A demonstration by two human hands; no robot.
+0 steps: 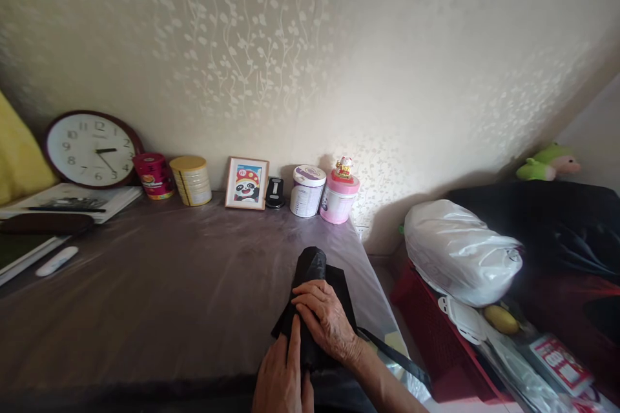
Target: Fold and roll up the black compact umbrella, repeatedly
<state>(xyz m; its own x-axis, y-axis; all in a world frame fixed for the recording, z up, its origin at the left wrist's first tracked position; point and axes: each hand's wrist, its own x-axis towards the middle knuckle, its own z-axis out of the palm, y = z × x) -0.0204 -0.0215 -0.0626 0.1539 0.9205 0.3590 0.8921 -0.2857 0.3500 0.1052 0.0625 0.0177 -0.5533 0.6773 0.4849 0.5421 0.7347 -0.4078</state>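
Observation:
A black fabric bundle (pixel 312 264), rolled into a rough cylinder, lies near the front right of the covered table. Loose black cloth spreads flat beneath it, and a black strap (pixel 394 358) trails off over the table edge. My right hand (pixel 327 319) rests across the roll from the right, fingers curved over its top. From below, my left hand (pixel 283 371) grips the near left side, its index finger stretched along the fabric. Whatever the roll may contain is hidden.
Along the wall stand a clock (pixel 94 150), tins (pixel 191 181), a framed panda picture (pixel 248 182) and tubs (pixel 307 192). Books (pixel 72 197) lie at left. Right of the table edge, a red basket (pixel 436 335) sits beside a white plastic bag (pixel 458 251).

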